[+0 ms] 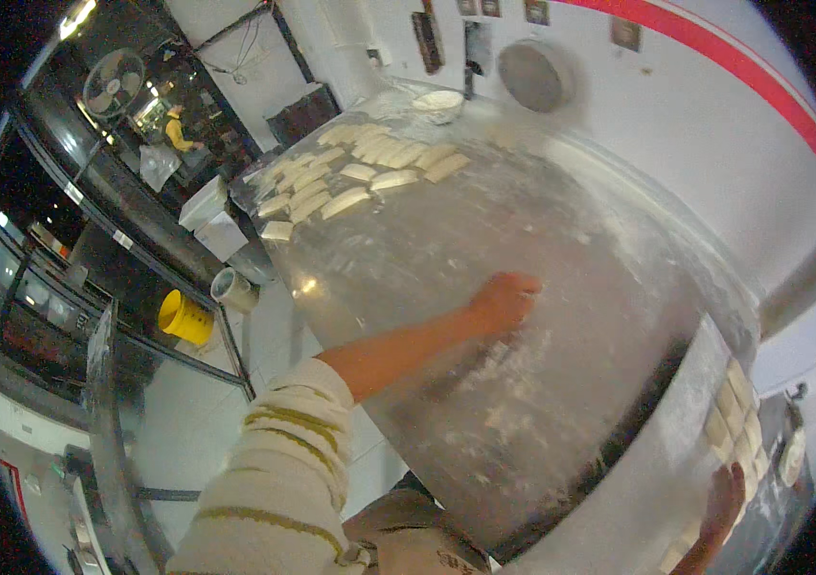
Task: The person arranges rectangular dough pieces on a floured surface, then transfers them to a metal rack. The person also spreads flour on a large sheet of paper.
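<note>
My left hand [508, 300], blurred, is over the floured metal table [408, 259], its fingers curled in. Whether anything is in it or whether it touches the surface is unclear. The arm wears a cream sleeve with yellowish stripes, pushed up. At the lower right, my right hand [727, 492] is at the near end of a group of pale dough pieces [735, 413] on a long, light-coloured board [638, 460]. Its fingers seem to touch the dough, but their grip is hidden. Many more flat dough strips [379, 162] lie in rows at the table's far left end.
A bowl of flour [439, 102] stands by the far wall. Left of the table are a yellow bucket [186, 318], a whitish bucket [234, 289] and white boxes [215, 219]. Beyond the glass are a fan [113, 83] and a person in yellow [178, 131].
</note>
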`<state>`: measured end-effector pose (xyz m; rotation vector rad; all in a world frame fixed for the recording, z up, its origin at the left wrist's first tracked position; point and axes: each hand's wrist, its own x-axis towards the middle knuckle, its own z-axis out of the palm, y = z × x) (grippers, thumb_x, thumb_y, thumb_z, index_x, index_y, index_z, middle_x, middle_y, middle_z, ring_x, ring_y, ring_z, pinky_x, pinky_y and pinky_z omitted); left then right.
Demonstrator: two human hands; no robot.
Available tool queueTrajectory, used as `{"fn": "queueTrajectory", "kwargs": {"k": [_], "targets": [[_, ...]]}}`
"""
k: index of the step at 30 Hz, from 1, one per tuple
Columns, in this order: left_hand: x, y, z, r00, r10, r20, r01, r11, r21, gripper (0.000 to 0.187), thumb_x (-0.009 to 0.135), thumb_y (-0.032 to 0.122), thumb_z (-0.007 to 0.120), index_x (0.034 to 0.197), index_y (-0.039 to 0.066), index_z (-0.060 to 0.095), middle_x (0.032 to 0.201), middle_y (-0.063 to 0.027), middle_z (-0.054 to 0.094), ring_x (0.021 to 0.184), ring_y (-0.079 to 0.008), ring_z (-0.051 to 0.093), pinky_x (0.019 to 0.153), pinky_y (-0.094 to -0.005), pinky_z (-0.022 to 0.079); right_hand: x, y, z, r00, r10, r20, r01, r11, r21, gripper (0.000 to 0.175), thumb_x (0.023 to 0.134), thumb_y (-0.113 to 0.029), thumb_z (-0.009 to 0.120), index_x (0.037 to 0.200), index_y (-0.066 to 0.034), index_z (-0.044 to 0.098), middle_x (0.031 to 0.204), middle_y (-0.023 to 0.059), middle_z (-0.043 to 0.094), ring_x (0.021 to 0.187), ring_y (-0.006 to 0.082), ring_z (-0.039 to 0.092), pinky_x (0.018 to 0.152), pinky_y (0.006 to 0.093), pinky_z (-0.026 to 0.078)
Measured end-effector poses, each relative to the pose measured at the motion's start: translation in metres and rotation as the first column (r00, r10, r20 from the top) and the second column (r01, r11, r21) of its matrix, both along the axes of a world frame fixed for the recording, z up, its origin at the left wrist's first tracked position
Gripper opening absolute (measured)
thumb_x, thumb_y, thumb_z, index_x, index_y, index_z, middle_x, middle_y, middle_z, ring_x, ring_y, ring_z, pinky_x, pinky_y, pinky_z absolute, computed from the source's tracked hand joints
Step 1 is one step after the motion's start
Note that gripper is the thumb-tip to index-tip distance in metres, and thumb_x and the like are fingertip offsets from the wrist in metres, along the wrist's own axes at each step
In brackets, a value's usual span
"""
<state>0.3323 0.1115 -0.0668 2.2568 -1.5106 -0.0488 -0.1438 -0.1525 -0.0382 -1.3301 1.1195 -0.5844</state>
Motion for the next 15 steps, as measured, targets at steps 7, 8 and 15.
{"fn": "queueTrajectory", "kwargs": {"k": [7,8,15], "targets": [[0.275,0.257,-0.086,0.561,0.308,0.769,-0.713,0.652,0.259,0.023,0.07,0.019,0.054,0.083,0.003,0.063,0.082,-0.0135,0.061,0.083,-0.0264,0.058,0.071,-0.038,0.045,0.053,0.04,-0.012,0.999,0.023,0.036,-0.024,0.999,0.026,0.05,0.08,-0.029,0.045,0.126,-0.0104,0.035,0.12,0.0122,0.045,0.107,0.0231,0.045,0.088,0.0368,0.032],[0.306,0.294,-0.075,0.58,0.305,0.755,-0.757,0.545,0.36,0.023,0.069,0.019,0.055,0.084,0.003,0.063,0.083,-0.0132,0.061,0.083,-0.0258,0.058,0.072,-0.0374,0.046,0.082,0.051,-0.002,1.0,-0.002,-0.013,0.003,0.998,0.067,0.048,0.082,-0.02,0.043,0.126,-0.004,0.033,0.12,0.0162,0.045,0.107,0.0257,0.045,0.087,0.0371,0.036],[0.366,0.286,-0.066,0.34,0.924,-0.175,-0.902,0.373,0.219,0.025,0.068,0.023,0.063,0.083,0.003,0.059,0.073,-0.0099,0.058,0.066,-0.0245,0.057,0.057,-0.0354,0.047,0.105,0.086,0.017,0.986,-0.061,-0.155,0.061,0.998,-0.008,0.047,0.084,-0.009,0.043,0.128,-0.0004,0.029,0.119,0.0194,0.046,0.106,0.0276,0.048,0.086,0.0356,0.041]]}}
